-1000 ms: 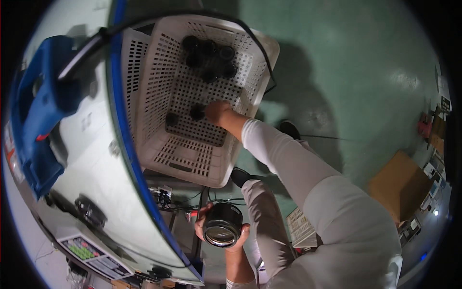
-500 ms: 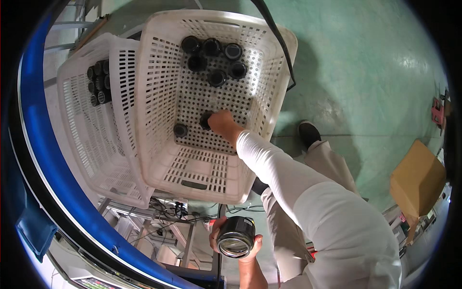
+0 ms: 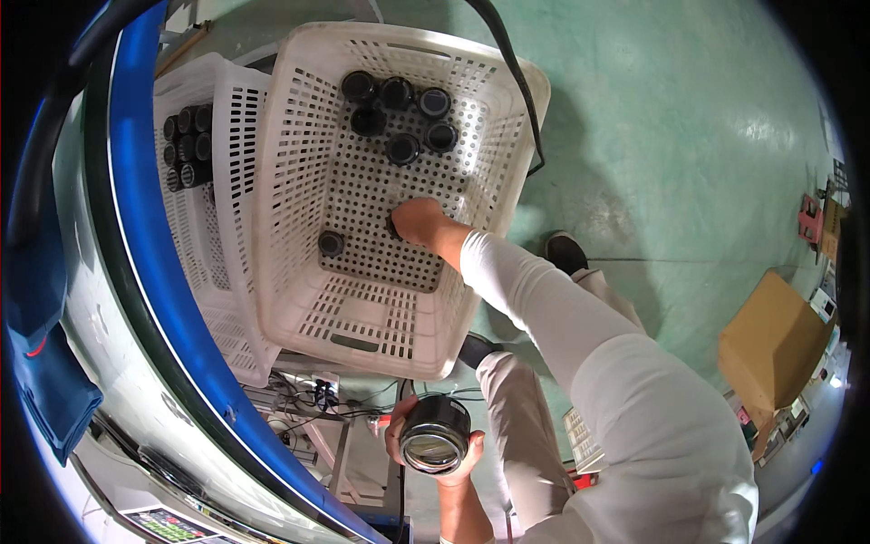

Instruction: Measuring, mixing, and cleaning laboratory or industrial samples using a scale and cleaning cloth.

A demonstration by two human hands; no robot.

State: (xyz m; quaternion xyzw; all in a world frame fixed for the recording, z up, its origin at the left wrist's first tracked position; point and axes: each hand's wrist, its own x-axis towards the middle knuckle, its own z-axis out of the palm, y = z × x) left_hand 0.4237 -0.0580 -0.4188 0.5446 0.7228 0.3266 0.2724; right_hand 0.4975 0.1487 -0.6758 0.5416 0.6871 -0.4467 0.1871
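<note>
Near the lower edge my left hand (image 3: 458, 458) is closed around a black cylinder (image 3: 437, 431) with a shiny, glass-like end. My right arm reaches down into a white perforated plastic basket (image 3: 362, 313). At its bottom my right hand (image 3: 417, 220) has its fingers closed over a dark round piece (image 3: 391, 227), mostly hidden under the hand. To the left of that hand, a single black cylinder (image 3: 331, 243) stands on the basket floor. Several more black cylinders (image 3: 402, 149) are grouped toward the basket's far end.
A second white basket (image 3: 240, 172) with several black cylinders (image 3: 188, 145) stands on the left. Beside it curves a blue-edged machine (image 3: 186, 299). A black cable (image 3: 512, 68) hangs over the basket's right rim. A cardboard box (image 3: 770, 340) is at the far right.
The view has shifted, bringing more of the blue-edged machine in. My right hand now covers more of the dark piece in the basket. My left hand still holds its cylinder.
</note>
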